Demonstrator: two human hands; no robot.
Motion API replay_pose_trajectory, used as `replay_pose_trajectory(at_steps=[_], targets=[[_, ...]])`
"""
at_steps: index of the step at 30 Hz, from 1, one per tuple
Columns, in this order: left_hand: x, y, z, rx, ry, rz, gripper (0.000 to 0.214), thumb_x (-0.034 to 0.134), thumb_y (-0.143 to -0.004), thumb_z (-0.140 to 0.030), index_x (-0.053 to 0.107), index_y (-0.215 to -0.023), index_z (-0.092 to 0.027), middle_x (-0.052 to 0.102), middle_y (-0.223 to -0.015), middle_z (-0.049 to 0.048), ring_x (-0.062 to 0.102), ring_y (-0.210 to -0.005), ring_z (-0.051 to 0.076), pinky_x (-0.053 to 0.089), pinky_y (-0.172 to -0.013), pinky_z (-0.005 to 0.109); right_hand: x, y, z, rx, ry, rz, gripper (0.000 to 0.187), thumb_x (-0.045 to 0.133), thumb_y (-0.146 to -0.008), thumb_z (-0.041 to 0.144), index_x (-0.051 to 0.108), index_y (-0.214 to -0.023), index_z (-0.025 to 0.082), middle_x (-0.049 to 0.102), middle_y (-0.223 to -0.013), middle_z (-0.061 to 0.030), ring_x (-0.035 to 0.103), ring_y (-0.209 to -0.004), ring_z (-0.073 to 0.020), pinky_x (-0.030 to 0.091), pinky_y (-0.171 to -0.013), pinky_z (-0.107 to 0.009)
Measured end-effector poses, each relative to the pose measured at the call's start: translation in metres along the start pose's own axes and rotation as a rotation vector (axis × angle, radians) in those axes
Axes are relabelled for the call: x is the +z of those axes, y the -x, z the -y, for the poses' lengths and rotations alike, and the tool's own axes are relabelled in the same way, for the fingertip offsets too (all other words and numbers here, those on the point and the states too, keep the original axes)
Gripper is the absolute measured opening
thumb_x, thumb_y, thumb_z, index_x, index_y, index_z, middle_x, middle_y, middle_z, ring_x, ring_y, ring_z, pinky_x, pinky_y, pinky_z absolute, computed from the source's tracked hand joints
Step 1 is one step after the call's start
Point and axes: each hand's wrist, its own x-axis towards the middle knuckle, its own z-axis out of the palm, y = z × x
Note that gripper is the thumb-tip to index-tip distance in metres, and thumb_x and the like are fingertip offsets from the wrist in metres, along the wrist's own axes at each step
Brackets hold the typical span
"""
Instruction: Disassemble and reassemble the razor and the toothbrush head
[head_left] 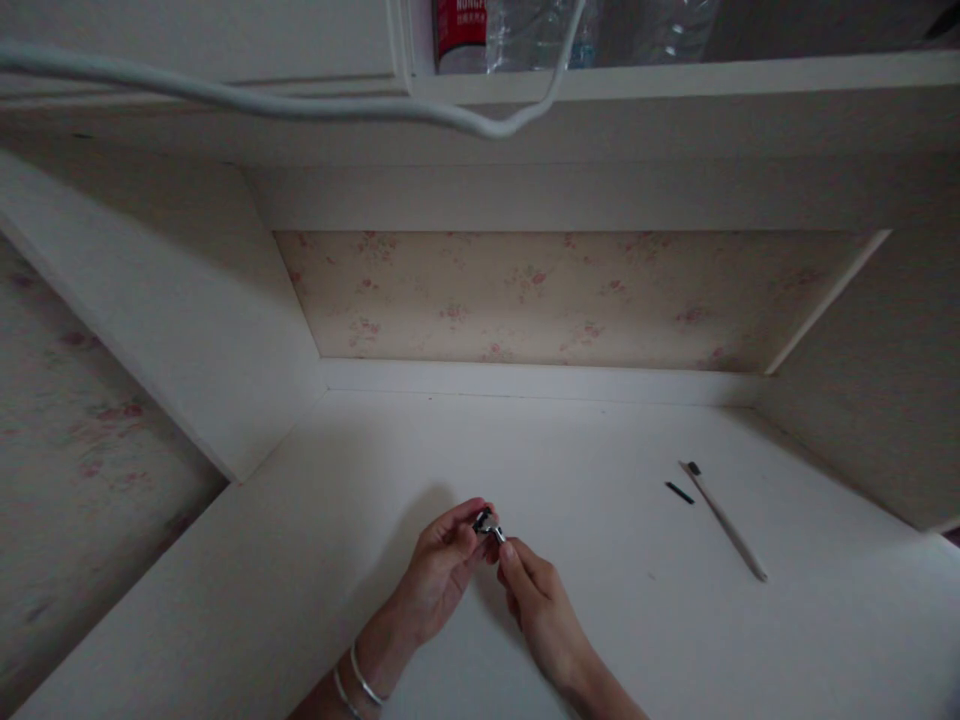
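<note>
My left hand [442, 570] and my right hand [536, 600] meet over the white desk [300, 560] near its front middle. Both pinch a small shiny metal object [487, 525] between their fingertips; I cannot make out what it is. The left wrist wears two thin silver bangles [360, 685]. Both hands have their fingers curled in around the object.
A slim white stick with a dark tip [724, 520] lies on the desk to the right, with a short dark piece [679, 492] beside it. Floral wallpaper [562, 300] backs the alcove. Above, a shelf holds plastic bottles [525, 30], and a white cable [300, 105] hangs across.
</note>
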Motion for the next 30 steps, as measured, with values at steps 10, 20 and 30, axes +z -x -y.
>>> replay_pose_trajectory(at_steps=[10, 20, 30], targets=[[-0.0059, 0.0006, 0.0017, -0.031, 0.065, 0.017, 0.032, 0.072, -0.074, -0.015, 0.067, -0.106, -0.015, 0.07, -0.106, 0.0094, 0.064, -0.093, 0.018, 0.046, -0.082, 0.03, 0.0011, 0.0017, 0.0008, -0.003, -0.01, -0.014, 0.041, 0.037, -0.092, 0.053, 0.055, -0.082, 0.018, 0.037, -0.061, 0.0039, 0.029, -0.052, -0.0088, 0.025, -0.044, -0.02], [-0.0046, 0.0003, 0.0015, -0.036, 0.05, 0.006, 0.032, 0.075, -0.072, -0.019, 0.069, -0.103, -0.016, 0.07, -0.104, 0.009, 0.064, -0.09, 0.017, 0.046, -0.078, 0.027, 0.0032, 0.0016, 0.0041, 0.116, -0.246, 0.071, 0.04, 0.043, -0.089, 0.056, 0.051, -0.077, 0.018, 0.035, -0.052, 0.0074, 0.026, -0.037, -0.0055, 0.021, -0.033, -0.017], [-0.0082, 0.0024, 0.0027, -0.076, 0.067, 0.018, 0.032, 0.073, -0.074, -0.02, 0.067, -0.105, -0.015, 0.07, -0.108, 0.009, 0.064, -0.096, 0.018, 0.047, -0.086, 0.028, 0.005, 0.0021, 0.0065, 0.263, -0.642, 0.153, 0.037, 0.042, -0.09, 0.052, 0.045, -0.073, 0.02, 0.039, -0.05, 0.0081, 0.021, -0.032, -0.0039, 0.02, -0.028, -0.015]])
